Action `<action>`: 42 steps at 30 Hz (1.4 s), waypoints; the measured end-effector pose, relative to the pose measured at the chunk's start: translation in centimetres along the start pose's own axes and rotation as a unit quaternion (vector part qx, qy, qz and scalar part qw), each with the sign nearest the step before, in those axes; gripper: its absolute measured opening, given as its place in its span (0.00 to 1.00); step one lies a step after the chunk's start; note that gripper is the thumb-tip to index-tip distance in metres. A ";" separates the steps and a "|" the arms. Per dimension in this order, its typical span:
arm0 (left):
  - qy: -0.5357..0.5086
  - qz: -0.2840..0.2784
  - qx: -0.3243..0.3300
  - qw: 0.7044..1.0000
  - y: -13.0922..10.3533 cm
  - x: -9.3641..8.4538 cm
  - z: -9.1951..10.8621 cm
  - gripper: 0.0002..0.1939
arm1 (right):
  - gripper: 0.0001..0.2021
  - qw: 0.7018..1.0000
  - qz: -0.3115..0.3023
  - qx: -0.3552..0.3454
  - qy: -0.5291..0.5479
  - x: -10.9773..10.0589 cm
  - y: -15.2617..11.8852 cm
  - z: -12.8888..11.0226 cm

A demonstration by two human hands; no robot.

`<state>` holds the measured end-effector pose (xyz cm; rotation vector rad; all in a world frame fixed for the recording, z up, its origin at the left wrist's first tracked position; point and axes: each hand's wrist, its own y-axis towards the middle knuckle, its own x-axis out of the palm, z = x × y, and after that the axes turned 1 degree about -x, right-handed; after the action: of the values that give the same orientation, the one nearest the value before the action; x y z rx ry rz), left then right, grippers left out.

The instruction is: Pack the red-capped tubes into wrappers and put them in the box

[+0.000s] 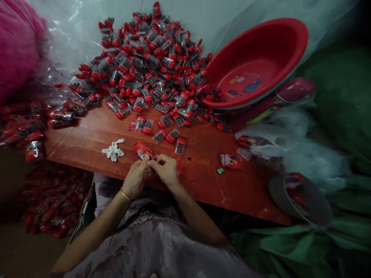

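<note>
Near the front edge of the table, my left hand (135, 177) is closed on a red printed packet (141, 148). Beside it, my right hand (166, 170) is pinched at the packet's lower right edge, its fingertips meeting those of the left; the exact spot they grip is partly hidden. Just beyond lie several clear containers with red caps and dark contents, one of them a single container (180, 146) to the right. A crumpled white piece (113, 150) rests left of my hands. Part of another red wrapper (179, 166) shows beside my right hand.
A large pile of red-capped containers (150, 73) covers the back of the wooden table (78, 143). The red basin (257, 61) tilts against its right side. Filled red packets (23, 123) lie at left. A red packet (231, 161) and grey bin (300, 200) are at right.
</note>
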<state>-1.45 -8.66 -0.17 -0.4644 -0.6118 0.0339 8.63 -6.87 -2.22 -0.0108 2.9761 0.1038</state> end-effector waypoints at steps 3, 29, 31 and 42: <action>-0.005 0.031 -0.025 0.999 -1.1 -2.5 2.0 0.18 | 0.19 0.981 0.003 -0.058 -0.186 -1.8 0.8 0.1; 0.592 -0.013 0.246 0.767 1.0 0.0 -1.3 0.18 | 0.05 0.847 -0.035 -0.112 -0.518 -8.2 -1.5 3.0; 0.635 -0.022 0.270 0.724 2.0 1.1 -1.5 0.24 | 0.06 0.862 -0.006 -0.189 -0.469 -8.0 -1.3 2.7; 0.608 0.006 0.595 0.526 2.6 -0.8 1.0 0.09 | 0.13 0.982 0.084 -0.147 -0.080 -7.2 -2.4 2.1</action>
<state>-2.37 -6.10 -1.01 0.9011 0.8947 0.1165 16.12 -9.12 -3.23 0.2043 2.7686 0.5379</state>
